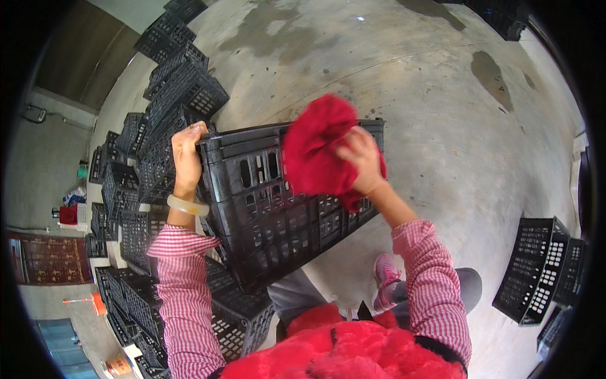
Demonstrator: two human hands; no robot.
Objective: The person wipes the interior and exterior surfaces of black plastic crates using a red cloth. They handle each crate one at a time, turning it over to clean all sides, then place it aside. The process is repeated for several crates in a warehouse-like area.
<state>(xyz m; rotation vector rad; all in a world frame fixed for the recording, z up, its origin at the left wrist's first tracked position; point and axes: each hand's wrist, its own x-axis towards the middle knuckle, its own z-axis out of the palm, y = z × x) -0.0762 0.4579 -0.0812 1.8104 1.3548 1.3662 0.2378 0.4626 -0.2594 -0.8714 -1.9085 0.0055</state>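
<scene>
A black slatted plastic crate [230, 208] is held up in front of me, tilted, one perforated side facing me. My left hand [188, 155] grips its upper left corner, fingers hooked over the rim. A red cloth [315, 148] lies bunched against the crate's upper right part, covering some of the slots. My right hand [363, 161] clasps this cloth and is slightly smeared by motion. Behind the cloth, part of the crate's rim and side is hidden.
Several black crates [183, 88] stand stacked along the left. More crates [530, 271] stand at the right. The concrete floor [429, 82] has dark wet patches. An orange dustpan-like object [98, 303] is at the far left. My pink shoe [386, 278] is below the crate.
</scene>
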